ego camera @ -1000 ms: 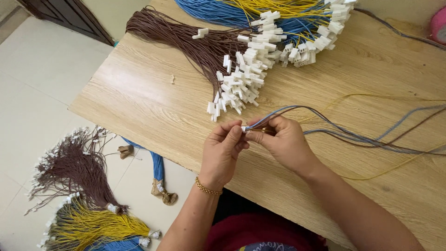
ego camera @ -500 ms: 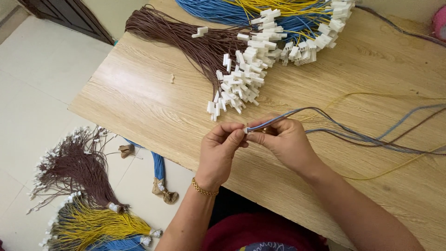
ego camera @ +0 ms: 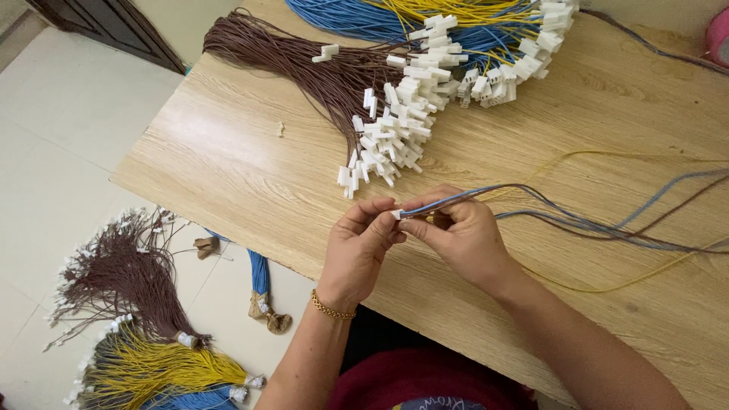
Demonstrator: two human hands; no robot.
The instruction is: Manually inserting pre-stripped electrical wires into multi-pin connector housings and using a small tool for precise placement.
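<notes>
Above the wooden table (ego camera: 228,152), both hands (ego camera: 410,235) pinch a white connector (ego camera: 396,214).

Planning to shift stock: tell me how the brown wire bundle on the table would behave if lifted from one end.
The brown wire bundle would probably droop; its thin strands already curve loosely. Its white connectors lie fanned apart, so they would likely dangle and snag. It seems light for its size.

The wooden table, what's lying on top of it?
On the wooden table lie a brown wire bundle with white plugs, plus blue wires and yellow wires. The left hand and right hand cover the table beneath them.
</notes>
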